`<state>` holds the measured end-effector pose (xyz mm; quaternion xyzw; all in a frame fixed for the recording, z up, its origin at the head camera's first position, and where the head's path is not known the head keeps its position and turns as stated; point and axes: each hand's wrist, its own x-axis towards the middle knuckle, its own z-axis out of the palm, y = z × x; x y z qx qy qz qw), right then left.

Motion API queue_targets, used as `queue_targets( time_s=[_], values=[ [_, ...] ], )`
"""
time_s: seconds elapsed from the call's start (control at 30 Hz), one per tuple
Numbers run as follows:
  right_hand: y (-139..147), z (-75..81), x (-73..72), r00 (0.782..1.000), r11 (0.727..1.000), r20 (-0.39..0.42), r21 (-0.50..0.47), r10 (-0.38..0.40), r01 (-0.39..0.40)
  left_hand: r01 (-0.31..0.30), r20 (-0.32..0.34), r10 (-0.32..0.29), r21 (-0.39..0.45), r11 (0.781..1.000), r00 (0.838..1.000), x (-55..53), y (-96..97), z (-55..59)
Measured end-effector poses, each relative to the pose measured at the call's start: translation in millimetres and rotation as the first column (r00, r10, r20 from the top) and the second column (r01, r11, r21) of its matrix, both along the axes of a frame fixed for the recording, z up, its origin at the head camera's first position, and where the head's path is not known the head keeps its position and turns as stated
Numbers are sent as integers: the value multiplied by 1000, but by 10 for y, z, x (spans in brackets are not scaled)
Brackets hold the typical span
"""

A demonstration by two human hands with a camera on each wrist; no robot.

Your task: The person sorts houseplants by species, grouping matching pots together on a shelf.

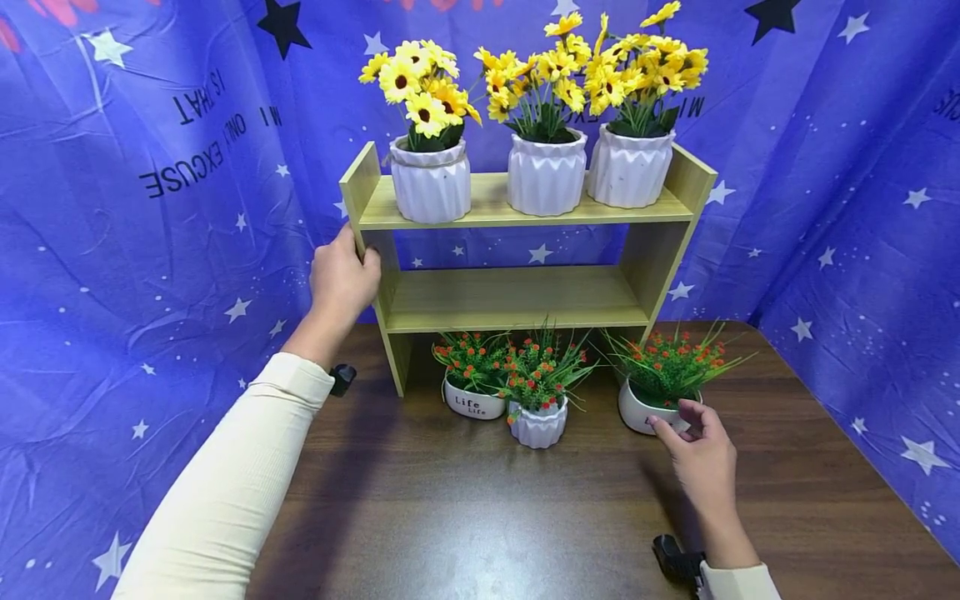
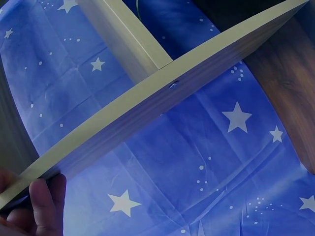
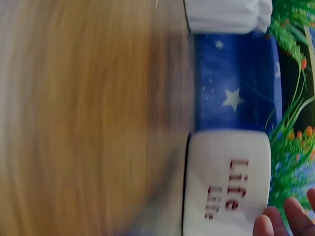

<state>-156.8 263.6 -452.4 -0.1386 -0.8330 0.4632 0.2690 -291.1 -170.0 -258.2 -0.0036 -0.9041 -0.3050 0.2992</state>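
A blue cloth backdrop printed with white stars (image 1: 172,333) hangs behind and along both sides of a brown wood-grain tabletop (image 1: 480,517). Near the tabletop's back edge stands a pale yellow, two-tier wooden shelf (image 1: 517,300), upright.

Along the shelf's top board are three white fluted pots of yellow flowers: one with twine round its rim (image 1: 431,185) near the board's left end, one right of the middle (image 1: 547,177), and one (image 1: 632,171) just beside that, near the right end.

Lower down are two white oval pots of red flowers and green grass. The left oval pot (image 1: 474,403), lettered "Life Life", sits on the tabletop by the opening under the shelf, toward its left panel. The right oval pot (image 1: 634,412) sits before the foot of the right panel, toward the tabletop's back right corner. A smaller white fluted pot of red flowers (image 1: 537,427) stands just right of the left oval pot, slightly nearer the front edge.

The left hand (image 1: 342,271) grips the upper edge of the shelf's left panel, fingers wrapped round the board. The right hand (image 1: 702,457) is at the front of the right oval pot, thumb and fingers spread apart; whether they touch it cannot be told.
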Motion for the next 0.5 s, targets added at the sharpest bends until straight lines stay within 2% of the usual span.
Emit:
queue_targets(
  time_s=[0.2,0.37,0.5],
  values=[
    [187,-18,-16,996,1000,91,-31,8,-6,-2,6,2,3,1000,1000,-8,-7,0],
    [325,-79,-77,980,999,195,-38,39,-32,0,22,0,2,1000,1000,-11,-8,-2],
    [378,-109,-145,969,995,232,-69,84,-70,2,20,-2,4,1000,1000,-12,-6,-2]
  ],
)
